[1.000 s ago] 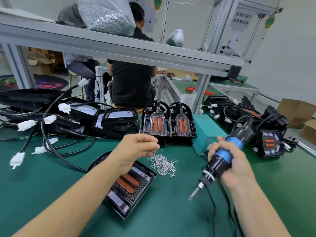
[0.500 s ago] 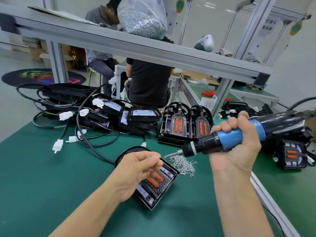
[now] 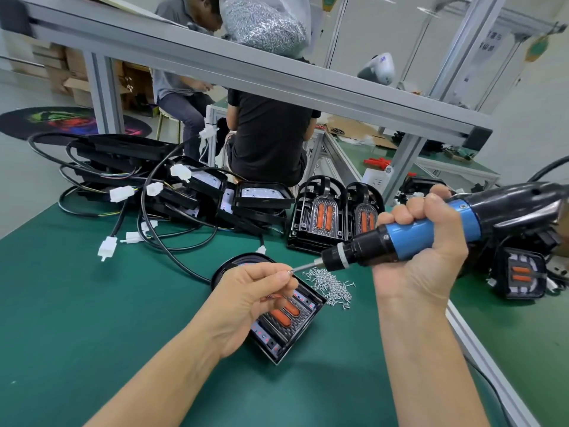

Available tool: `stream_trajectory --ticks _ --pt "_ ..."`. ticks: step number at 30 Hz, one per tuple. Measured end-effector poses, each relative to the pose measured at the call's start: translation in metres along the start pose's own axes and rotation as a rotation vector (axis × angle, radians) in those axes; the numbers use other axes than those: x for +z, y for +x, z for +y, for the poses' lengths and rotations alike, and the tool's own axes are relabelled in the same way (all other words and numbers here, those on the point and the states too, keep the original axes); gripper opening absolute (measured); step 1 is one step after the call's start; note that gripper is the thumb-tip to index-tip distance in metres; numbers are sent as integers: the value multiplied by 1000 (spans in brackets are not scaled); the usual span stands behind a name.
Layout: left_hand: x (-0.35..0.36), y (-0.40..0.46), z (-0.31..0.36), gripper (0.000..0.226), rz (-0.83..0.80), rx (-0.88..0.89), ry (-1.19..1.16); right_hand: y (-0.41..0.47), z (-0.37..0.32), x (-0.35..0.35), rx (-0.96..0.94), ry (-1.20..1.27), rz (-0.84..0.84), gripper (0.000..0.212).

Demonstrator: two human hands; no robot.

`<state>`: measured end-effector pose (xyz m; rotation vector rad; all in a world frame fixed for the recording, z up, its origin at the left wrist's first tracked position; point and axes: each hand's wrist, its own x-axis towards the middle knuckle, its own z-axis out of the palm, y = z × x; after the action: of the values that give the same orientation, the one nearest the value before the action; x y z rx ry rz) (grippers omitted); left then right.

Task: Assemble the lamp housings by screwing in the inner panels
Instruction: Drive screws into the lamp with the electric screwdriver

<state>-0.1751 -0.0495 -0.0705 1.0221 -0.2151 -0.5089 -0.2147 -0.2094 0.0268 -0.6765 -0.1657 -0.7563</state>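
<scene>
A black lamp housing (image 3: 286, 322) with an inner panel and two orange lenses lies flat on the green table, partly hidden by my left hand (image 3: 249, 300). That hand pinches a small screw at the tip of the screwdriver bit, just above the housing. My right hand (image 3: 421, 257) grips the blue-and-black electric screwdriver (image 3: 415, 238), held level and pointing left. A loose pile of small silver screws (image 3: 331, 285) lies right of the housing.
Two upright housings (image 3: 335, 217) stand behind the screws. A heap of black housings with cables and white connectors (image 3: 172, 192) fills the back left. Another lamp (image 3: 520, 275) sits at right. An aluminium shelf beam (image 3: 277, 72) runs overhead; people sit beyond.
My right hand swung the screwdriver from pointing down to level, bit toward my left hand. My left hand came from the screw pile to above the housing and now meets the bit.
</scene>
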Motion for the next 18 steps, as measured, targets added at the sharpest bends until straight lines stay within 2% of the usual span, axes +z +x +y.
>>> stream_trajectory --ticks 6,11,13,16,18 --pt "1 0 -5 9 21 19 -14 -3 3 -1 -38 -39 -6 17" --pt "8 0 -8 14 133 179 24 -4 6 0 -91 -17 7 19" --pt "12 2 -6 8 101 237 137 -6 11 0 -68 7 13 20" --pt "18 6 0 24 34 270 395 -9 19 0 -23 4 37 22" --pt "12 9 4 23 53 238 421 -6 17 -1 -47 21 59 24"
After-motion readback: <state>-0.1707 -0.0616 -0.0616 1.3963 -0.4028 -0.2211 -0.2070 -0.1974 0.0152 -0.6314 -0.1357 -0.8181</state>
